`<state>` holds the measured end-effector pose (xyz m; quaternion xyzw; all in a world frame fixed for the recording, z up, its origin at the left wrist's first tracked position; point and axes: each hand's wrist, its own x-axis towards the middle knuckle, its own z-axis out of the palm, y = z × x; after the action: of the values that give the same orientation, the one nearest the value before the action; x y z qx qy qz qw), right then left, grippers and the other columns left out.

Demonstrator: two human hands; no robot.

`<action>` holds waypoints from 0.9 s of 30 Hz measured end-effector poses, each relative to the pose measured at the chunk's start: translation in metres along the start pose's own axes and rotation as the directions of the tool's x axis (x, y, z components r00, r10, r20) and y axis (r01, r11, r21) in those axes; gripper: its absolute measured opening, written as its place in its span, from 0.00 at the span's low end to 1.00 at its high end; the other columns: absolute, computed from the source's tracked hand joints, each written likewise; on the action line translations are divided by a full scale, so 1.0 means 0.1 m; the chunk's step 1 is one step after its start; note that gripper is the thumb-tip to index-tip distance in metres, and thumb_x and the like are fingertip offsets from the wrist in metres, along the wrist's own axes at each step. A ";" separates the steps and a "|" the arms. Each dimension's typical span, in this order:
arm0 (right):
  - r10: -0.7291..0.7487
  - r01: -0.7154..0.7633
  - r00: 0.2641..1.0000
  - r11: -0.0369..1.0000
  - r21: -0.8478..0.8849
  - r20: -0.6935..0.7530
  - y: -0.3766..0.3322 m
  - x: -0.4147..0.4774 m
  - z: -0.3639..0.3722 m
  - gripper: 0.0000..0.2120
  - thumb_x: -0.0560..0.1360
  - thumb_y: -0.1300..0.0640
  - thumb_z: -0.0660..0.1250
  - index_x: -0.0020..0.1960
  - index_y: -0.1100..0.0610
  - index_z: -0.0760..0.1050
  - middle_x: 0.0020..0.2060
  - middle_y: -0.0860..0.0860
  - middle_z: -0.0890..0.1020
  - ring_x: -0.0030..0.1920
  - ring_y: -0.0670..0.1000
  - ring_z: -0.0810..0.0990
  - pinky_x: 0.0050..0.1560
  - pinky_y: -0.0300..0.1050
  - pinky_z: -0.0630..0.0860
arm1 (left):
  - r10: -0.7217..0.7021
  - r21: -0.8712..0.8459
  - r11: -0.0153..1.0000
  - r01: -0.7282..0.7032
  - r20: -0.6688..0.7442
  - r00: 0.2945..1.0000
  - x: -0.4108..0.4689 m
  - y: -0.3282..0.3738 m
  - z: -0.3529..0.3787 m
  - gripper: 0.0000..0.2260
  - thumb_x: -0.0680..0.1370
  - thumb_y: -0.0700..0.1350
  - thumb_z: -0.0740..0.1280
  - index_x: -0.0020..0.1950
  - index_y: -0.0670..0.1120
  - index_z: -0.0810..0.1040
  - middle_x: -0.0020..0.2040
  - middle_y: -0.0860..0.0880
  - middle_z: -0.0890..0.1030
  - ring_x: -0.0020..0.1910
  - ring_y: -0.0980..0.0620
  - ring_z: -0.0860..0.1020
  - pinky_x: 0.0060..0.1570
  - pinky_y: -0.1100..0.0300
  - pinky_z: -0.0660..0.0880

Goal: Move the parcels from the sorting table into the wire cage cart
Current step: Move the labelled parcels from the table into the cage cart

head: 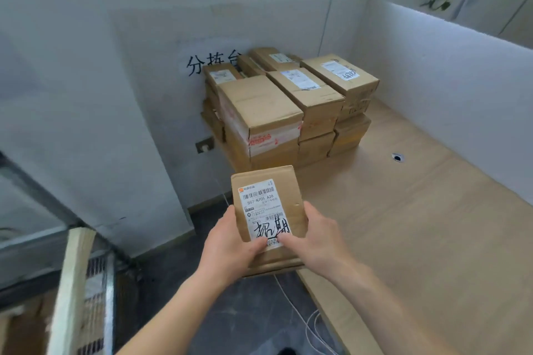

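Your left hand and right hand hold one parcel by its near end. Both thumbs press on the label and the fingers curl underneath, so the far end hangs unsupported over the table's corner. If your grip loosens as you swing it, that end could dip and slip away.

At far left the wire cart sits low, with a pale board leaning at its rim. The parcel could catch on the board going in. A white cable trails across the dark floor between cart and table, so a sideways step could snag your foot. Further right, the stack of parcels stands against the wall on the table, well apart from your hands.
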<state>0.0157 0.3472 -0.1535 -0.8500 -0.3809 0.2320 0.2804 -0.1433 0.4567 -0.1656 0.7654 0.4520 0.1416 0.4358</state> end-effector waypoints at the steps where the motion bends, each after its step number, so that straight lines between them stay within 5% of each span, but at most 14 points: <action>1: -0.033 0.033 0.999 0.999 -0.002 -0.002 -0.12 -0.07 0.06 0.21 0.67 0.42 0.75 0.57 0.46 0.74 0.48 0.40 0.84 0.49 0.43 0.81 0.53 0.44 0.78 | -0.006 -0.014 1.000 0.006 -0.028 1.000 -0.09 -0.06 -0.13 0.23 0.69 0.51 0.78 0.58 0.60 0.69 0.56 0.62 0.80 0.55 0.59 0.78 0.55 0.55 0.77; 9: -0.268 0.274 0.958 0.960 -0.049 0.097 -1.22 -0.49 0.63 0.23 0.68 0.41 0.76 0.60 0.45 0.76 0.49 0.39 0.84 0.51 0.44 0.81 0.56 0.45 0.78 | -0.081 -0.069 0.996 0.063 -0.295 0.952 -0.89 -0.63 -1.19 0.22 0.67 0.53 0.78 0.56 0.55 0.72 0.54 0.60 0.81 0.53 0.58 0.78 0.55 0.54 0.76; 14: -0.373 0.374 0.913 0.927 0.031 0.165 -1.72 -0.60 0.99 0.16 0.67 0.44 0.78 0.52 0.41 0.77 0.42 0.33 0.82 0.44 0.32 0.80 0.44 0.29 0.74 | -0.143 -0.117 0.988 0.103 -0.411 0.900 -1.23 -0.91 -1.66 0.23 0.67 0.51 0.79 0.57 0.57 0.74 0.55 0.60 0.81 0.54 0.59 0.78 0.56 0.56 0.76; 23: -0.513 0.507 0.766 0.853 0.127 0.387 -2.34 -0.41 1.76 0.16 0.67 0.45 0.75 0.53 0.42 0.79 0.44 0.31 0.84 0.46 0.34 0.81 0.50 0.38 0.78 | -0.317 -0.185 0.948 0.258 -0.575 0.754 -1.48 -1.42 -2.08 0.24 0.68 0.49 0.79 0.57 0.61 0.70 0.51 0.65 0.77 0.53 0.62 0.76 0.45 0.71 0.69; 27: -0.556 0.554 0.672 0.815 0.166 0.489 -2.55 -0.22 2.04 0.16 0.68 0.46 0.75 0.55 0.44 0.78 0.46 0.35 0.85 0.47 0.37 0.82 0.55 0.45 0.79 | -0.406 -0.222 0.910 0.349 -0.642 0.650 -1.44 -1.57 -2.14 0.24 0.68 0.49 0.80 0.57 0.59 0.70 0.51 0.64 0.77 0.51 0.62 0.76 0.46 0.70 0.71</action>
<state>-0.2532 0.5321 -0.1327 -0.5988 -0.6811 0.3553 0.2265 -0.4426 0.4885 -0.1405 0.5321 0.7219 0.3334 0.2909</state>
